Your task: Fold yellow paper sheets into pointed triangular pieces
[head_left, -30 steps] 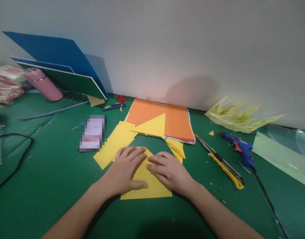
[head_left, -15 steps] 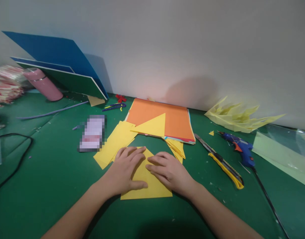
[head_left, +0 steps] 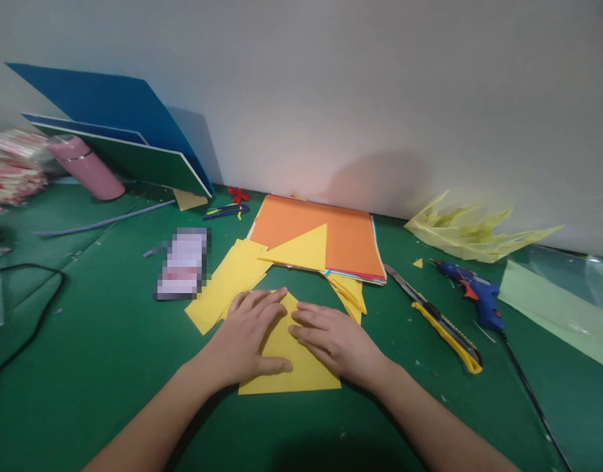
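Observation:
A folded yellow paper sheet [head_left: 294,367] lies on the green table in front of me. My left hand [head_left: 247,337] rests flat on its left half, fingers stretched out toward the top point and thumb across the paper. My right hand [head_left: 331,337] lies flat on the right half, fingers pointing left and nearly meeting the left hand's fingertips. Both hands press the paper down and hold nothing. More yellow sheets [head_left: 227,278] lie just beyond the left hand, and a yellow triangle [head_left: 301,250] sits on an orange paper stack [head_left: 341,229].
A yellow utility knife [head_left: 442,324] and a blue glue gun [head_left: 473,292] lie to the right, with crumpled yellow scraps [head_left: 468,229] behind. A pink bottle [head_left: 85,167], blue and green boards [head_left: 124,131] and a black cable [head_left: 31,314] are on the left. A wall closes the back.

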`<state>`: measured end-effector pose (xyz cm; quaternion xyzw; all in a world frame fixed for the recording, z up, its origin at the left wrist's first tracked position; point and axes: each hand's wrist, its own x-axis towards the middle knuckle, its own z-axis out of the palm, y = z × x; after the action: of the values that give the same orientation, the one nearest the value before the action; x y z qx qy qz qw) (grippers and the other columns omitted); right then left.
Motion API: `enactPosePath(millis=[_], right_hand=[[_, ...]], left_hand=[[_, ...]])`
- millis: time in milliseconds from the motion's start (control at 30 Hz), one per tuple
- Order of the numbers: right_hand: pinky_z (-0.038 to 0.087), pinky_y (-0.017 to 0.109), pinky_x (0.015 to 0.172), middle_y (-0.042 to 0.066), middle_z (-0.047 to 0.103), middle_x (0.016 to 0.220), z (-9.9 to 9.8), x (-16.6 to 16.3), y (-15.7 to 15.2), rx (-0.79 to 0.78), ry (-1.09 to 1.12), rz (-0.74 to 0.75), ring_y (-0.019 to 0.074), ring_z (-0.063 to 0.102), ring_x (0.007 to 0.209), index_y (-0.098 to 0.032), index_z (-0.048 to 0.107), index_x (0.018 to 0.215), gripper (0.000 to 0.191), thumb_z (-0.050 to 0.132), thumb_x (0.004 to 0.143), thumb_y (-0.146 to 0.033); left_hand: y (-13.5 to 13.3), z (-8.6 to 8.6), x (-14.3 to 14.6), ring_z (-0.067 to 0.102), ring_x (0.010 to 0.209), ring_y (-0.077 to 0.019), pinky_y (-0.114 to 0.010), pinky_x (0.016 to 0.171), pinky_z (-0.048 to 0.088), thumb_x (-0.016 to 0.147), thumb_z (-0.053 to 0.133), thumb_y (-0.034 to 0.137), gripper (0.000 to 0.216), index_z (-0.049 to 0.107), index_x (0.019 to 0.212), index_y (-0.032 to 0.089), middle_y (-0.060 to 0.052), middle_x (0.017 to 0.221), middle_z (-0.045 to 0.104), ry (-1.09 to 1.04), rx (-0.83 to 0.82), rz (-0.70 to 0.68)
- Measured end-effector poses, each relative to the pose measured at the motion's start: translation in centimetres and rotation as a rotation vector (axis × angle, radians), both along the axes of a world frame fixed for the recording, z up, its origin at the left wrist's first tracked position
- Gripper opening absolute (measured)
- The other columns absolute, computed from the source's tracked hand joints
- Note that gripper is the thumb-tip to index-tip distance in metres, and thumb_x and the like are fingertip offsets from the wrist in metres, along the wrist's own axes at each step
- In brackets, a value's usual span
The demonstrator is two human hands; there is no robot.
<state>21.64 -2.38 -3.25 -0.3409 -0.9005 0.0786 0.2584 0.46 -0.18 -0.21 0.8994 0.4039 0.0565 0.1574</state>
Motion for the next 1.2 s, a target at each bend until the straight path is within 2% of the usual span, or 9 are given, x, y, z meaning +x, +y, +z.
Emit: enactPosePath(millis=[167,333,400,800,1000,1100,1200], right_hand=[[0.053,0.037,0.089,0.011,0.068,0.111,-0.08,0.02,-0.1,0.012,-0.035,-0.001,0.0236,0.057,0.115,-0.016,0.066,0.105,0.025,0.044,0.094,-0.019],[0.053,0.036,0.089,0.011,0.068,0.112,0.11,0.02,-0.09,0.043,-0.048,-0.003,0.023,0.058,0.114,-0.016,0.067,0.104,0.027,0.042,0.095,-0.019],[0.054,0.036,0.088,0.011,0.069,0.111,0.17,0.03,-0.07,0.064,-0.04,-0.002,0.0235,0.06,0.112,-0.015,0.068,0.103,0.028,0.041,0.095,-0.019],[0.054,0.036,0.089,0.011,0.069,0.109,0.16,-0.12,-0.04,0.079,-0.017,-0.005,0.0226,0.061,0.11,-0.014,0.069,0.101,0.031,0.039,0.096,-0.021],[0.053,0.038,0.088,0.012,0.069,0.109,0.21,-0.09,-0.04,0.043,-0.028,-0.008,0.0234,0.061,0.109,-0.015,0.068,0.101,0.028,0.042,0.095,-0.02],[0.052,0.039,0.09,0.011,0.068,0.11,0.36,-0.11,-0.1,0.015,-0.033,-0.01,0.0235,0.061,0.108,-0.016,0.069,0.102,0.027,0.043,0.094,-0.02],[0.051,0.038,0.091,0.011,0.068,0.109,0.52,-0.09,-0.15,0.002,-0.019,-0.013,0.023,0.062,0.108,-0.016,0.069,0.101,0.028,0.043,0.094,-0.019]], left_hand=[[0.07,0.02,0.02,0.041,0.122,-0.0326,-0.049,0.101,0.03,0.063,0.072,0.055,0.059,0.054,0.11,0.024,-0.006,0.143,0.043,0.002,0.005,-0.002],[0.1,-0.37,-0.15,0.039,0.124,-0.033,-0.05,0.104,0.027,0.066,0.068,0.059,0.077,0.045,0.132,0.026,-0.006,0.145,0.041,0.014,0.016,-0.023],[0.11,-0.52,-0.2,0.038,0.125,-0.0335,-0.05,0.105,0.026,0.067,0.067,0.06,0.081,0.042,0.135,0.025,-0.007,0.145,0.04,0.029,0.017,-0.02],[0.06,-0.13,-0.11,0.039,0.124,-0.0321,-0.047,0.104,0.027,0.067,0.066,0.061,0.082,0.042,0.136,0.023,-0.005,0.144,0.043,0.064,0.024,-0.025],[0.08,-0.21,-0.16,0.042,0.121,-0.0325,-0.049,0.103,0.024,0.067,0.062,0.067,0.08,0.046,0.132,0.023,-0.006,0.141,0.046,0.034,0.096,-0.064],[0.14,-0.37,0.04,0.044,0.118,-0.0301,-0.049,0.101,0.026,0.081,0.049,0.065,0.059,0.051,0.126,0.026,-0.005,0.137,0.05,-0.002,0.119,-0.051],[0.16,-0.57,0.33,0.047,0.114,-0.0256,-0.047,0.098,0.029,0.095,0.039,0.042,0.032,0.056,0.118,0.027,-0.001,0.133,0.055,-0.022,0.141,-0.006]])
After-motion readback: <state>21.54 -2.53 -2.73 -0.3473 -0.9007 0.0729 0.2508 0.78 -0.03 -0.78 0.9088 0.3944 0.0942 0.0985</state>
